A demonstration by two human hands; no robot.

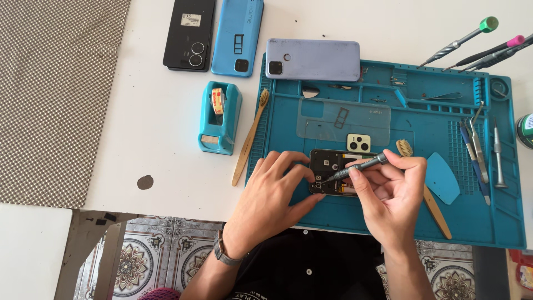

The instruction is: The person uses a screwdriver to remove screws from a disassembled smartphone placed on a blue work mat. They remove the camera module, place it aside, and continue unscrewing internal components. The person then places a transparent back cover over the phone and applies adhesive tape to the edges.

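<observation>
Four phones (312, 59) — two brushes (250, 138) — one mat (422, 128)

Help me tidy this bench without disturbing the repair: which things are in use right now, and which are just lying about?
In use: opened phone, steadied by left hand; grey screwdriver in right hand; blue work mat.

Lying about: three closed phones, black, blue, lilac; tape dispenser; bamboo brush; spare screwdrivers; tweezers.
</observation>
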